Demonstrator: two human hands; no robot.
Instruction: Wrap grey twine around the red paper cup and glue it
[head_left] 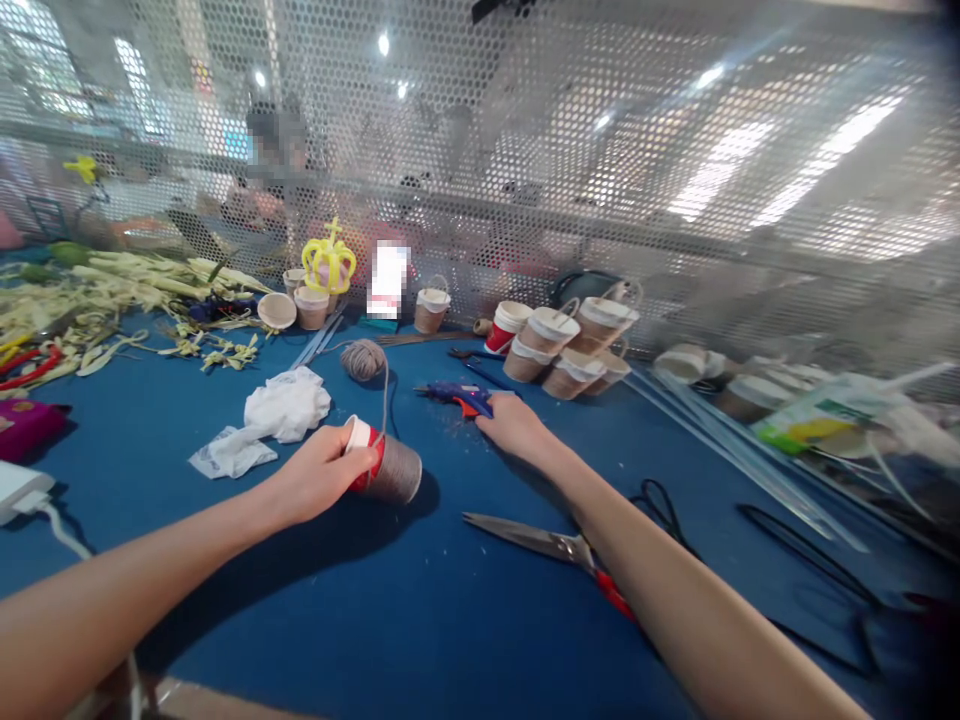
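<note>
My left hand (334, 468) grips a red paper cup (363, 450) tipped on its side above the table. Its lower part is wound with grey-brown yarn (401, 472), and a strand runs up to the yarn ball (364, 359) behind it. My right hand (512, 422) is closed around the handle of a blue hot glue gun (454, 391) with an orange trigger, its nozzle pointing left. Under my right forearm lie scissors (540, 540) with red handles, partly hidden. A crumpled white plastic bag (286, 405) rests beyond my left hand.
Several yarn-wrapped cups (551, 328) are stacked at the back, beside a red cup (507, 325). Clear glue sticks (750, 450) and a black cable (806, 560) lie at right. Plant strips (127, 280) cover the far left. A perforated metal screen (480, 170) closes off the back.
</note>
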